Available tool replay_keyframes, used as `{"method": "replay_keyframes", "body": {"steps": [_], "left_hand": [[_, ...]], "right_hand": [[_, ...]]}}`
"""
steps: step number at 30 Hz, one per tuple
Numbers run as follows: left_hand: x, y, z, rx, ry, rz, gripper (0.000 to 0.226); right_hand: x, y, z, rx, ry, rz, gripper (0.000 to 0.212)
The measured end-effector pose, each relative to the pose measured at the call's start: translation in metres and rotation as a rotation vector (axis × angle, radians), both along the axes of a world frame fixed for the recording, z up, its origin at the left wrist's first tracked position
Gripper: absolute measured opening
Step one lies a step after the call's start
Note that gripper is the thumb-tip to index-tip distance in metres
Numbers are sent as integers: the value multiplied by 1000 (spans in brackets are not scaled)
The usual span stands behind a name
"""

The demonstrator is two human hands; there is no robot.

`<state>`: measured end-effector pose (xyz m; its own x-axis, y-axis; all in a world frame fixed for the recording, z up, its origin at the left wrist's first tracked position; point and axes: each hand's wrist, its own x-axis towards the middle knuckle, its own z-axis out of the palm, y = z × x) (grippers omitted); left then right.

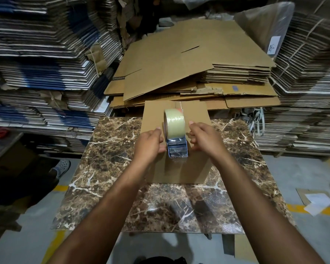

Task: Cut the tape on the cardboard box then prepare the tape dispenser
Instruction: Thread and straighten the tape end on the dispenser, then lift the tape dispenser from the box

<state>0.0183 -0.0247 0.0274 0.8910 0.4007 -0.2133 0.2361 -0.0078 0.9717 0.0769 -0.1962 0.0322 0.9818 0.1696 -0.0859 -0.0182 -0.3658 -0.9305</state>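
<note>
Centrally in the frame, the tape dispenser (pixel 176 139) stands on the flat cardboard box (pixel 196 141), which lies on the marble-patterned table (pixel 107 168). The left hand (pixel 151 144) and right hand (pixel 205 139) flank it, fingers curled together against its sides, pinching the clear tape end at its near edge. A loose stack of flattened cartons (pixel 189 73) rises just beyond the table, with bundled cardboard piles (pixel 36 63) at upper left and right. A grey shoe (pixel 61 167) shows at left.
</note>
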Motion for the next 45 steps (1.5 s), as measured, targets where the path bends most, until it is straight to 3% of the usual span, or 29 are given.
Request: {"method": "replay_keyframes", "body": {"steps": [3,6,13,24,29,37,45], "left_hand": [[-3,-1,7,-50,-24,-36,33],[-9,-3,9,-213,-50,-168,50],[-35,11,6,-197,-105,-108,48],[-121,97,-15,-5,-189,71,48],[-132,149,-58,-17,-103,129,49],[-73,197,-145,22,62,66,56],[-25,227,-204,-77,120,-13,49]], "right_hand": [[5,3,-4,-18,76,171,66],[-4,3,-9,57,115,277,65],[-34,17,-20,29,-74,271,84],[-105,124,-52,65,-122,299,71],[-110,183,-97,-70,-189,370,72],[-67,236,-164,-86,75,322,63],[-26,264,-205,-156,190,345,87]]}}
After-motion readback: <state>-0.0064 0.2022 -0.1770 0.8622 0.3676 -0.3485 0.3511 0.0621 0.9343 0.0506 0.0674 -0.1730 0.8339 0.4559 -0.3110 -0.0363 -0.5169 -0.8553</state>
